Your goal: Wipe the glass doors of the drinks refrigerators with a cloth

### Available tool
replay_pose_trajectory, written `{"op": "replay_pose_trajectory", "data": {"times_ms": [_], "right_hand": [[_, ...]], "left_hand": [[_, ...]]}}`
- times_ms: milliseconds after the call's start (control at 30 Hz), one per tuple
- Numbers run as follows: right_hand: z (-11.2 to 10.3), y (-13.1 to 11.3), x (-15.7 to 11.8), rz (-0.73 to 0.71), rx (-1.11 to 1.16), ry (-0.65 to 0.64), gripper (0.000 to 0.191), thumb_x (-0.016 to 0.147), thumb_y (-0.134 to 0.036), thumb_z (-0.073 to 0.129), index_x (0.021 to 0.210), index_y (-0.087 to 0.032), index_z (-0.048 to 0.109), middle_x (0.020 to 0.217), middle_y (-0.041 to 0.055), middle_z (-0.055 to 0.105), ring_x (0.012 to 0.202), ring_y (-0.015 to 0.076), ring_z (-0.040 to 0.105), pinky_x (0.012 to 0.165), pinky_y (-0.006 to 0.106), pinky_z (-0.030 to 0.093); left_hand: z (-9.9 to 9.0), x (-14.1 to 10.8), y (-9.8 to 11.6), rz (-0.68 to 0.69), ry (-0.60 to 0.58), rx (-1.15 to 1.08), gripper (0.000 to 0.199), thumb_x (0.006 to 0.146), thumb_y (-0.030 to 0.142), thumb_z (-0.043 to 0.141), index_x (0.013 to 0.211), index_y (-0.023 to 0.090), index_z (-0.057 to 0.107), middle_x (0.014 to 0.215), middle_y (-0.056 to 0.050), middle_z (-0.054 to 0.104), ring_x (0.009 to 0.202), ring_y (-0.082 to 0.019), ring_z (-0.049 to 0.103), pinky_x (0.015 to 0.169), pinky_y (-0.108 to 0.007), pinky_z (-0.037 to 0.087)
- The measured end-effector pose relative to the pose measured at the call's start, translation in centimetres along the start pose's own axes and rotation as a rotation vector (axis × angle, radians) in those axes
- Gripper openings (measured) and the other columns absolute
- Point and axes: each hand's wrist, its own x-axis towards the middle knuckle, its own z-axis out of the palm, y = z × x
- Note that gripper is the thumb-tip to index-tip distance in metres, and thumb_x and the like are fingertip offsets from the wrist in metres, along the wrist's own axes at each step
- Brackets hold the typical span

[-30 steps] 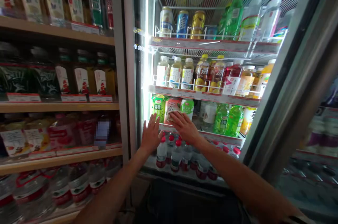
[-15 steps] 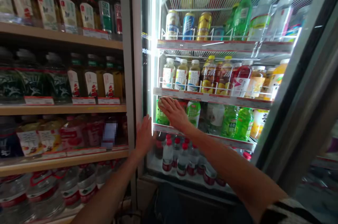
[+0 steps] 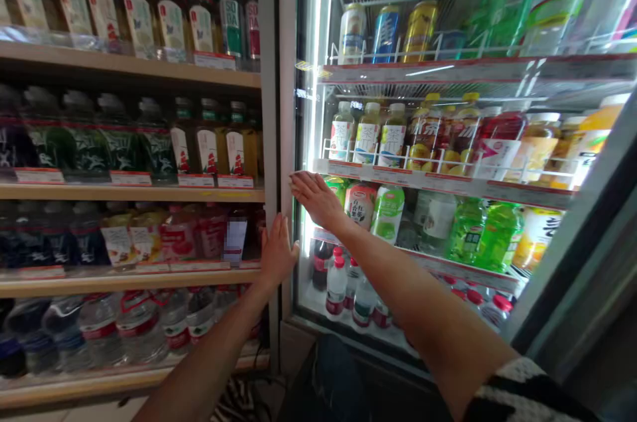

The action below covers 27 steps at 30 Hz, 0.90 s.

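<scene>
"Since the right hand (image 3: 318, 203) has slid left across the glass door (image 3: 430, 70), what shows now?"

"The red-labelled bottle (image 3: 360, 202), partly covered half a second ago, stands in plain view behind the glass door."

"And the work itself?"

"Judging by that shift, it's now at the door's far left edge, where the fingertips reach the grey frame (image 3: 288, 110). The glass door is in front of the bottle and looks closed."

"Is that hand gripping anything?"

"Its fingers lie flat and close together, pointing left. I can't tell whether anything is pressed beneath them."

"What about the left hand (image 3: 279, 256)?"

"Spread flat, thumb apart, nothing seen in it. A second ago it was over the glass; now it's at the grey post (image 3: 270, 110) beside the wooden shelves (image 3: 129, 193), seemingly more for bracing than working."
</scene>
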Motion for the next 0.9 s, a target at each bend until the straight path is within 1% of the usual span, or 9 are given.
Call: {"op": "replay_pose_trajectory", "data": {"times_ms": [167, 233, 300, 400, 533, 600, 767, 833, 900], "right_hand": [[-0.2, -0.6, -4.0, -0.206, 0.017, -0.101, 0.038, 0.088, -0.015, 0.043, 0.124, -0.018, 0.052, 0.138, 0.0043, 0.049, 0.132, 0.0187, 0.037, 0.11, 0.042, 0.032], [-1.6, 0.8, -4.9, -0.158, -0.014, -0.084, 0.044, 0.087, -0.012, 0.043, 0.129, -0.019, 0.047, 0.14, 0.0044, 0.046, 0.132, 0.0187, 0.036, 0.111, 0.043, 0.031], [-3.4, 2.9, -5.3, -0.007, -0.083, -0.009, 0.048, 0.086, -0.012, 0.043, 0.133, -0.021, 0.043, 0.144, 0.0053, 0.041, 0.135, 0.0219, 0.031, 0.111, 0.047, 0.027], [-5.7, 5.2, -7.0, 0.174, -0.17, 0.08, 0.05, 0.086, -0.014, 0.045, 0.135, -0.022, 0.04, 0.147, 0.0068, 0.034, 0.139, 0.0255, 0.023, 0.111, 0.05, 0.024], [-7.1, 5.9, -11.2, -0.01, -0.187, -0.009, 0.048, 0.086, -0.015, 0.046, 0.134, -0.021, 0.043, 0.144, 0.0066, 0.04, 0.138, 0.0233, 0.025, 0.111, 0.046, 0.026], [-8.0, 6.6, -12.4, -0.03, -0.202, -0.03, 0.05, 0.085, -0.015, 0.046, 0.134, -0.022, 0.042, 0.144, 0.0058, 0.04, 0.139, 0.0218, 0.024, 0.111, 0.044, 0.025], [-11.0, 9.5, -12.6, 0.317, -0.278, 0.132, 0.053, 0.084, -0.015, 0.048, 0.135, -0.022, 0.042, 0.148, 0.0085, 0.033, 0.141, 0.0237, 0.017, 0.111, 0.049, 0.022], [-11.2, 9.5, -13.8, 0.283, -0.281, 0.118, 0.053, 0.083, -0.013, 0.048, 0.135, -0.021, 0.042, 0.147, 0.009, 0.035, 0.14, 0.0237, 0.018, 0.111, 0.049, 0.023], [-10.8, 8.8, -15.7, 0.145, -0.267, 0.053, 0.052, 0.082, -0.012, 0.048, 0.133, -0.022, 0.044, 0.145, 0.0077, 0.039, 0.139, 0.0227, 0.021, 0.11, 0.047, 0.026]], "left_hand": [[-0.3, 0.1, -0.1, -0.028, 0.021, -0.032, 0.064, 0.077, 0.022, 0.046, 0.137, 0.009, 0.029, 0.143, -0.021, 0.034, 0.133, -0.03, 0.032, 0.106, -0.054, 0.028], [-0.5, 0.8, 0.2, -0.03, 0.045, -0.047, 0.064, 0.077, 0.022, 0.047, 0.137, 0.01, 0.028, 0.144, -0.02, 0.033, 0.134, -0.03, 0.032, 0.106, -0.054, 0.028], [-0.8, 1.8, 0.9, -0.009, 0.072, -0.063, 0.064, 0.078, 0.023, 0.048, 0.137, 0.009, 0.029, 0.144, -0.02, 0.033, 0.134, -0.03, 0.032, 0.106, -0.052, 0.029], [-1.4, 3.6, 3.1, 0.058, 0.098, -0.09, 0.063, 0.078, 0.024, 0.049, 0.136, 0.008, 0.03, 0.144, -0.021, 0.032, 0.134, -0.03, 0.03, 0.107, -0.051, 0.03], [-2.2, 5.6, 6.9, 0.185, 0.13, -0.111, 0.063, 0.079, 0.023, 0.048, 0.137, 0.01, 0.028, 0.146, -0.018, 0.03, 0.136, -0.028, 0.027, 0.108, -0.049, 0.028], [-2.6, 6.5, 8.7, 0.259, 0.158, -0.115, 0.064, 0.08, 0.023, 0.048, 0.139, 0.011, 0.026, 0.147, -0.017, 0.029, 0.137, -0.027, 0.025, 0.109, -0.048, 0.026], [-3.1, 7.8, 12.0, 0.37, 0.219, -0.121, 0.066, 0.08, 0.022, 0.047, 0.141, 0.012, 0.023, 0.148, -0.016, 0.027, 0.139, -0.025, 0.02, 0.111, -0.047, 0.022], [-3.0, 7.8, 12.9, 0.395, 0.227, -0.12, 0.065, 0.08, 0.022, 0.045, 0.141, 0.011, 0.023, 0.148, -0.016, 0.026, 0.139, -0.025, 0.018, 0.112, -0.047, 0.02], [-2.8, 7.6, 13.6, 0.425, 0.22, -0.113, 0.064, 0.081, 0.021, 0.044, 0.14, 0.011, 0.025, 0.148, -0.016, 0.027, 0.139, -0.025, 0.018, 0.112, -0.047, 0.019]]}}
